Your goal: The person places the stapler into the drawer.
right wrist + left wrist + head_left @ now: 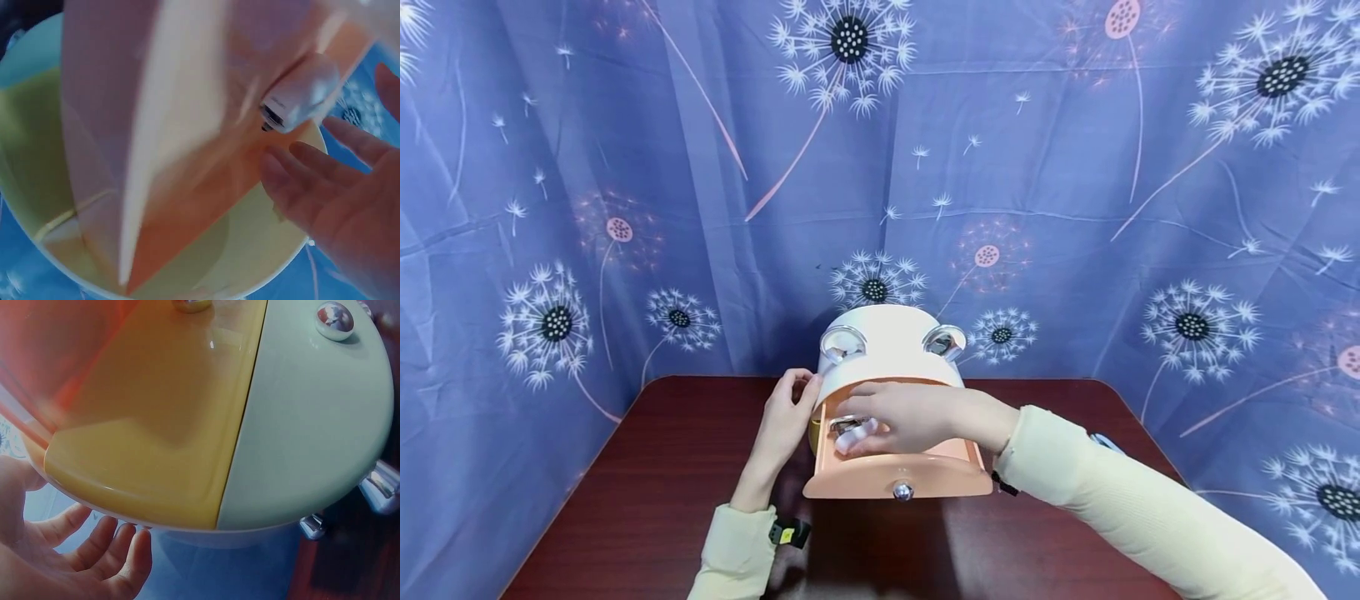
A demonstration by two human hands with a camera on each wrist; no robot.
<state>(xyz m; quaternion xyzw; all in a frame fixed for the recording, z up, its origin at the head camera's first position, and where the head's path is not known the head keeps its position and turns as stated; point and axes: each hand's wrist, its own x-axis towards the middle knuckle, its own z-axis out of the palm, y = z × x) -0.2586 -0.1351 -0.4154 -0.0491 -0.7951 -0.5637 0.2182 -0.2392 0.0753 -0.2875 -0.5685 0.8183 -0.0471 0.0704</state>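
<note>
A rounded white cabinet (887, 333) stands on the table, its peach drawer (898, 479) pulled out by a silver knob (903, 491). My right hand (910, 417) reaches over the drawer. In the right wrist view its fingers are spread near a small whitish object (300, 94) with dark marks at one end, and no grip on it shows. Beside a pale piece (855, 436) in the drawer lies something silvery (844, 424), too small to tell. At the cabinet's left side, the loosely bent fingers of my left hand (786, 417) touch its edge.
Yellow (156, 425) and pale green (306, 412) fronts with silver knobs lie below the drawer. Silver feet (312, 526) show at the cabinet's underside. The dark red table (647, 500) meets a blue dandelion-print curtain (760, 250) at the back and sides.
</note>
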